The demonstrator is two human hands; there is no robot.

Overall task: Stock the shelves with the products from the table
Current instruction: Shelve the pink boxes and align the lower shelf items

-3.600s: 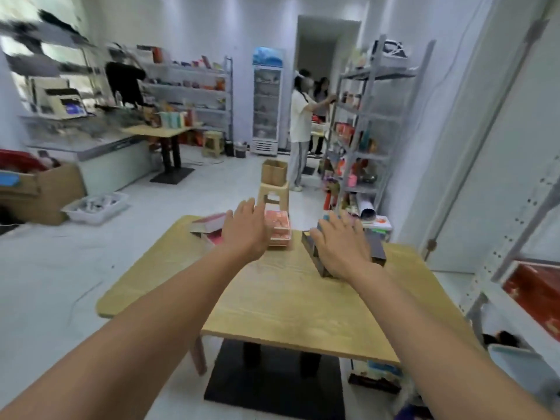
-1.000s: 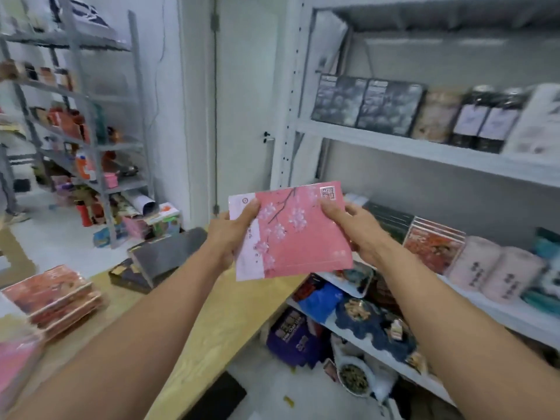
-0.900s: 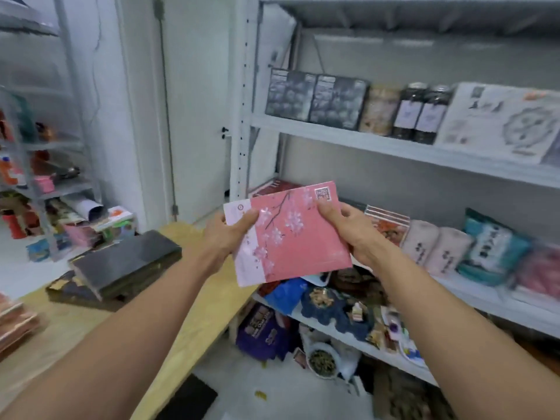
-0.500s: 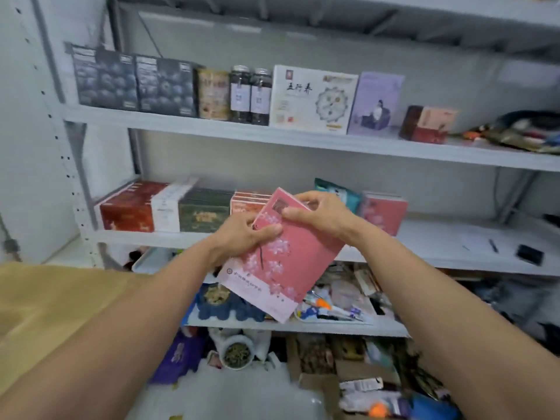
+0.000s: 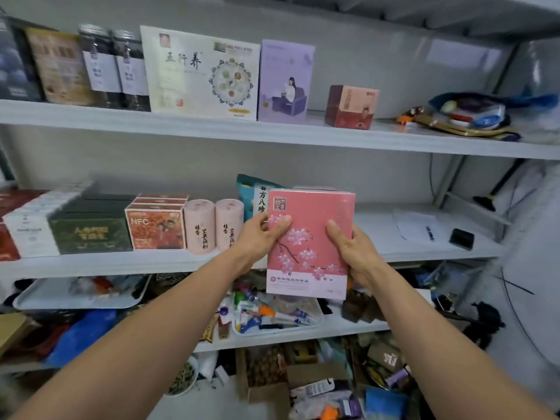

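Observation:
A flat pink box with cherry blossom print (image 5: 309, 244) stands upright in front of the middle shelf (image 5: 121, 262). My left hand (image 5: 257, 237) grips its left edge, thumb on the front face. My right hand (image 5: 351, 253) grips its right edge, thumb on the front as well. The box's bottom edge hangs below the shelf board's front lip. Just behind it on the shelf is a teal bag (image 5: 251, 192), and to the left two pink cylinders (image 5: 212, 225). The table is out of view.
The middle shelf holds an orange NFC box (image 5: 156, 227), a dark green box (image 5: 91, 231) and white boxes at left; papers and a black object (image 5: 461, 238) lie at right. The upper shelf (image 5: 272, 133) carries boxes and jars. Lower shelves hold cluttered trays.
I turned from the table to the shelf unit. The pink box rotated from tilted to upright and moved right, up to the middle shelf beside the teal bag.

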